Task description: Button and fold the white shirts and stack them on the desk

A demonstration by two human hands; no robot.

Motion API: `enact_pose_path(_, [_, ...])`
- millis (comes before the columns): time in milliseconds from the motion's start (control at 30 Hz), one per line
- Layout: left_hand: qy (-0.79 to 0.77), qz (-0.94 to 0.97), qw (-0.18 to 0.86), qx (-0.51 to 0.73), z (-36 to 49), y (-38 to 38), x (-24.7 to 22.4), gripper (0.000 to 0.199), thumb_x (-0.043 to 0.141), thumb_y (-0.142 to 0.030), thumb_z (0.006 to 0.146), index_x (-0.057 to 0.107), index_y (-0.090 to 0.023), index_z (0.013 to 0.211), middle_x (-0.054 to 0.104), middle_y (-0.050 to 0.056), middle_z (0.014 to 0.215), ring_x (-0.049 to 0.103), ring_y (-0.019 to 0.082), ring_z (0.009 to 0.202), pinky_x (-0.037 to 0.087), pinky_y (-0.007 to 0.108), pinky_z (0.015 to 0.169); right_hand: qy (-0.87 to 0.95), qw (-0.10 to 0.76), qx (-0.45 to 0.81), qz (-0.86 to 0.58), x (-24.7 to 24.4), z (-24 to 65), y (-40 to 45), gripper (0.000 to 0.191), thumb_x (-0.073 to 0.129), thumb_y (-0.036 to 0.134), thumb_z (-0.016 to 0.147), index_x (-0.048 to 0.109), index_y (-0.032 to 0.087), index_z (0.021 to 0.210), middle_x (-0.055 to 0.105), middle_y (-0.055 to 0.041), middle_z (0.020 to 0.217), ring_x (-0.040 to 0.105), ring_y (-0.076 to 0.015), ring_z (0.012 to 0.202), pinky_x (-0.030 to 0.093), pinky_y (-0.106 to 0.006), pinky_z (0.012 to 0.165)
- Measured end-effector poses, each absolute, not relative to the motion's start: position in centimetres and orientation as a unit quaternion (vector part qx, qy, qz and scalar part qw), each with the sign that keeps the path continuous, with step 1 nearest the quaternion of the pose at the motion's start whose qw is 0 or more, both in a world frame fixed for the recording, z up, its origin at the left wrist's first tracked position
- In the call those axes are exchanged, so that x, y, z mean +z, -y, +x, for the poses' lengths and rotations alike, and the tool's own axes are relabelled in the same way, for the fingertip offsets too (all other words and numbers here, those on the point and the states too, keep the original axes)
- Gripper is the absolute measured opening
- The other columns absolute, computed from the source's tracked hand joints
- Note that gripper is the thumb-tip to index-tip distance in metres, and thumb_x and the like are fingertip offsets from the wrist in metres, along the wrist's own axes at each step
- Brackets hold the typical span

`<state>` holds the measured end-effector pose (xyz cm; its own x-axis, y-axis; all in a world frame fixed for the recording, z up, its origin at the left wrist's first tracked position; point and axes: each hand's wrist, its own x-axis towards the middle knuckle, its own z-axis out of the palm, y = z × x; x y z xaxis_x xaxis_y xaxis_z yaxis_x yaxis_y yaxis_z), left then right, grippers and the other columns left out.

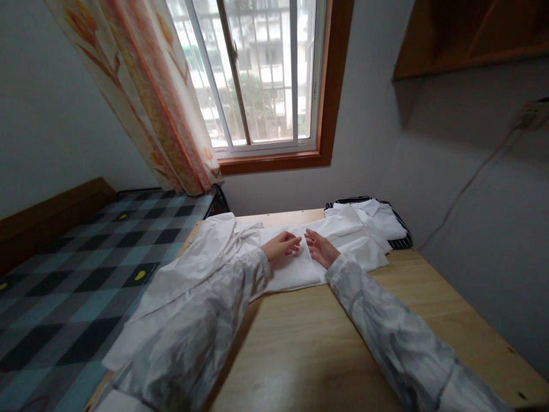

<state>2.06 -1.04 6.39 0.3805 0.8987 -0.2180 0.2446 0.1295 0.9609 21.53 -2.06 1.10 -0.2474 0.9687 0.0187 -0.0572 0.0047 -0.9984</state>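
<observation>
A white garment (291, 273), perhaps a shirt, lies spread across the wooden table (295, 343), one long part draping over the left edge towards the bed. Over its middle is my left hand (283, 246), fingers stretched to the right and slightly curled, nothing in them. Facing it, my right hand (321, 247) has its fingers apart and pointing left, also holding nothing. Only a small gap separates the fingertips. Whether either hand touches the cloth I cannot tell. More white cloth (371, 217) is bunched at the far right, on top of a dark striped cloth (401, 237).
A bed with a checked cover (86, 274) stands along the table's left side. Beyond the table are a window (266, 74) and a flowered curtain (150, 86). A wooden shelf (476, 63) hangs at upper right, and a cable (467, 183) runs down the right wall.
</observation>
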Motion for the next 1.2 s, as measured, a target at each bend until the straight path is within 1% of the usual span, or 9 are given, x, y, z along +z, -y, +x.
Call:
enact_pose_path(100, [-0.416,0.686,0.491,0.340,-0.6,2.8,5.4,0.050,0.080,-0.065,0.087,0.070,-0.019,0.107,0.078,0.013,0.113,0.073,0.026,0.111,0.054,0.042,0.106,0.479,0.431,0.618,-0.450,0.2,21.3,1.7,0.054,0.084,0.058,0.081,0.069,0.023,0.119,0.084,-0.0098,0.107,0.081,-0.0287,0.094,0.067,-0.042,0.084])
enact_pose_path(167, [-0.414,0.711,0.416,0.388,-2.8,3.9,5.1,0.042,0.070,-0.060,0.096,0.071,-0.021,0.112,0.077,0.013,0.119,0.070,0.026,0.118,0.050,0.042,0.113,0.487,0.447,0.584,-0.471,-0.6,20.7,1.5,0.055,0.089,0.049,0.076,0.068,0.022,0.119,0.084,-0.0092,0.108,0.080,-0.0286,0.096,0.066,-0.043,0.088])
enact_pose_path(267, [-0.494,0.683,0.293,0.452,-5.6,5.0,4.1,0.033,0.062,-0.051,0.102,0.070,-0.022,0.115,0.073,0.013,0.127,0.067,0.027,0.124,0.049,0.042,0.114,0.544,0.469,0.495,-0.488,-1.6,19.6,1.5,0.046,0.083,0.043,0.080,0.069,0.021,0.118,0.083,-0.0107,0.116,0.078,-0.0295,0.107,0.063,-0.045,0.098])
enact_pose_path(400, [-0.557,0.672,0.234,0.428,-7.4,6.0,1.4,0.038,0.061,-0.052,0.101,0.065,-0.020,0.121,0.072,0.013,0.118,0.070,0.028,0.109,0.057,0.044,0.098,0.598,0.476,0.348,-0.543,-1.8,19.3,1.5,0.035,0.070,0.041,0.089,0.072,0.020,0.118,0.081,-0.0112,0.121,0.076,-0.0282,0.110,0.059,-0.043,0.102])
enact_pose_path(567, [-0.542,0.754,0.080,0.362,-7.1,7.4,-0.3,0.054,0.072,-0.055,0.096,0.063,-0.017,0.133,0.073,0.017,0.125,0.069,0.036,0.117,0.054,0.053,0.106,0.633,0.412,0.182,-0.629,-1.3,19.9,2.0,0.041,0.065,0.036,0.096,0.068,0.020,0.133,0.080,-0.0132,0.122,0.074,-0.0299,0.116,0.057,-0.039,0.100])
enact_pose_path(800, [-0.539,0.771,0.054,0.335,-6.9,8.5,0.6,0.082,0.083,-0.067,0.083,0.060,-0.016,0.142,0.071,0.020,0.136,0.069,0.039,0.125,0.054,0.055,0.111,0.691,0.349,0.113,-0.622,-0.5,20.0,2.4,0.051,0.055,0.024,0.100,0.055,0.020,0.151,0.075,-0.0136,0.129,0.073,-0.0302,0.114,0.057,-0.040,0.100])
enact_pose_path(933, [-0.478,0.811,0.023,0.336,-6.9,9.3,1.3,0.078,0.077,-0.060,0.091,0.054,-0.018,0.154,0.054,0.022,0.163,0.053,0.039,0.150,0.042,0.056,0.127,0.686,0.330,0.096,-0.642,0.7,20.2,2.6,0.061,0.058,0.030,0.098,0.049,0.012,0.156,0.068,-0.0207,0.139,0.068,-0.0335,0.122,0.056,-0.045,0.108])
enact_pose_path(1033, [-0.430,0.860,0.025,0.272,-6.6,9.8,1.5,0.078,0.066,-0.059,0.100,0.047,-0.018,0.164,0.045,0.020,0.173,0.043,0.037,0.160,0.030,0.057,0.134,0.710,0.316,0.039,-0.628,2.3,19.8,3.7,0.065,0.058,0.038,0.101,0.050,0.006,0.157,0.057,-0.0269,0.155,0.057,-0.0389,0.141,0.047,-0.052,0.121])
enact_pose_path(1200, [-0.472,0.864,0.045,0.170,-6.1,9.9,0.5,0.074,0.048,-0.057,0.110,0.040,-0.016,0.170,0.037,0.017,0.178,0.034,0.033,0.166,0.025,0.059,0.136,0.868,0.229,0.032,-0.440,2.6,17.6,6.2,0.061,0.043,0.040,0.112,0.044,0.017,0.168,0.040,-0.0119,0.177,0.032,-0.0290,0.165,0.025,-0.051,0.136])
